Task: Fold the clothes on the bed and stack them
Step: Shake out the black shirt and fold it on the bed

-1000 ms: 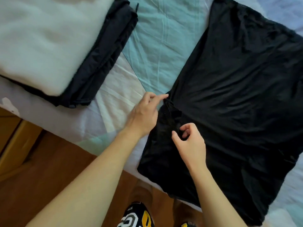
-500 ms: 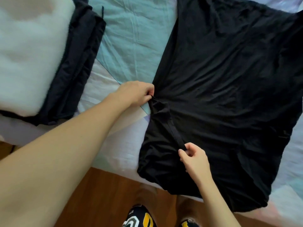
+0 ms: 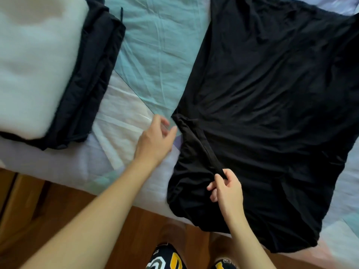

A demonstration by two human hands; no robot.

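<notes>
A: Soft, even daylight all over, with no hard shadows. The white fluffy folded blanket (image 3: 33, 61) at upper left is nearly blown out, its texture lost.

B: And the spread black cotton garment (image 3: 272, 113) at right?

A: Underexposed; only faint creases read. The whole picture is slightly soft. The wide lens bends the bed's pale sheet (image 3: 124, 152) edge, and the forearms balloon toward the bottom.

We can read almost no writing here. The dark shorts (image 3: 165, 257) at the bottom edge, below the bed (image 3: 124, 152), carry white and yellow printing: we make out the small letters "ST" near their top, cut off. The large white and yellow shapes beneath it are too cropped for us to read.
</notes>
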